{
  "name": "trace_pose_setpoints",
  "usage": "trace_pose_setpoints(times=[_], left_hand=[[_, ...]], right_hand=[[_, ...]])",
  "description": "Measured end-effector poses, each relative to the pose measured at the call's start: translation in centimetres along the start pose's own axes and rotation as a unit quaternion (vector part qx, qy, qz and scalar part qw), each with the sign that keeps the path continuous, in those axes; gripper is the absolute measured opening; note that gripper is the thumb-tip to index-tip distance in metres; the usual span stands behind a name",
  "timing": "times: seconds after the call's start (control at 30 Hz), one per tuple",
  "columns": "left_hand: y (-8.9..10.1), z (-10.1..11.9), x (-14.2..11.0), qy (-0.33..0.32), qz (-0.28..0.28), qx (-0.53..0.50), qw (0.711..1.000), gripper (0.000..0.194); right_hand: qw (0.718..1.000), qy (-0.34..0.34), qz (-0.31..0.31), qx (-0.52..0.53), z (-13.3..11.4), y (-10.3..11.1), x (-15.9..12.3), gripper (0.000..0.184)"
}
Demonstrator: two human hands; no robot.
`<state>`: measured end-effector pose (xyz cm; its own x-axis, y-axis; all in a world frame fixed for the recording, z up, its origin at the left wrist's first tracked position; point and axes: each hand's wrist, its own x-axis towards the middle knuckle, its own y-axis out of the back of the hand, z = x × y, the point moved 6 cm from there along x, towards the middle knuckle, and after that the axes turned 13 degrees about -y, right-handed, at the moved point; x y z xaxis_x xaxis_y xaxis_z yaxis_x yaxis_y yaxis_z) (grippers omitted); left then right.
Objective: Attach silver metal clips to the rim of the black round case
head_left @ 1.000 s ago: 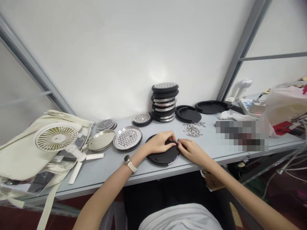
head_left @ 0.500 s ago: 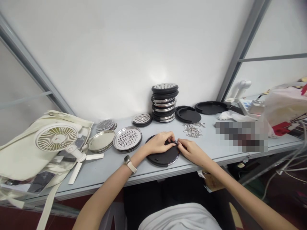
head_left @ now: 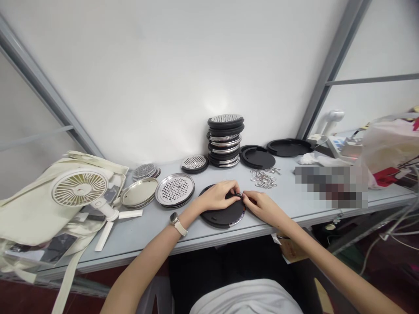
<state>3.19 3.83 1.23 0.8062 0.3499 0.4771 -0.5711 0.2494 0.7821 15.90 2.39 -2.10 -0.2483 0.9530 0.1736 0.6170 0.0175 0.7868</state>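
Note:
A round black disc [head_left: 225,215] with a strip of shiny metal along its right rim lies flat on the table in front of me. My left hand [head_left: 222,195] reaches over its far side, thumb and fingers pinched together at the rim. From the right, my right hand [head_left: 261,207] meets it there with its fingertips closed. Between the fingertips shows a small shiny metal piece [head_left: 239,195], mostly covered. Beyond my right hand is a loose pile of wire clips [head_left: 263,179].
A tall stack of black and silver discs [head_left: 224,141] stands against the wall. Perforated metal plates [head_left: 175,189] and plain metal lids [head_left: 139,192] sit to the left, beside a white fan [head_left: 80,189]. Black trays [head_left: 290,147] lie back right; a plastic bag [head_left: 389,146] is at far right.
The view has shifted very slightly. Both hands stay at the disc's far rim, with only small movement of the fingertips.

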Motion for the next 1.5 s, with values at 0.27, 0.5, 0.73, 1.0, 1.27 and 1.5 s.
trace_pose_setpoints(times=[0.27, 0.5, 0.73, 1.0, 1.27, 1.5], left_hand=[[0.12, 0.23, 0.12, 0.006, 0.000, 0.001, 1.000, 0.012], [0.26, 0.44, 0.18, -0.007, 0.002, 0.011, 1.000, 0.010], [0.35, 0.61, 0.30, -0.001, -0.003, 0.001, 1.000, 0.010], [0.28, 0.49, 0.22, 0.005, -0.004, -0.003, 1.000, 0.009], [0.24, 0.43, 0.21, 0.003, -0.004, -0.007, 1.000, 0.010], [0.25, 0.55, 0.27, 0.004, -0.009, -0.006, 1.000, 0.011]], right_hand=[[0.999, 0.025, 0.006, -0.036, -0.19, 0.02, -0.24, 0.024], [0.998, 0.027, 0.011, -0.050, -0.32, -0.02, -0.32, 0.019], [0.998, 0.033, 0.008, -0.056, -0.55, 0.09, -0.33, 0.019], [0.998, 0.031, 0.010, -0.051, -0.57, 0.06, -0.40, 0.017], [0.998, 0.029, 0.010, -0.051, -0.64, 0.21, -0.45, 0.018], [0.998, 0.030, 0.012, -0.051, -0.58, 0.14, -0.34, 0.018]])
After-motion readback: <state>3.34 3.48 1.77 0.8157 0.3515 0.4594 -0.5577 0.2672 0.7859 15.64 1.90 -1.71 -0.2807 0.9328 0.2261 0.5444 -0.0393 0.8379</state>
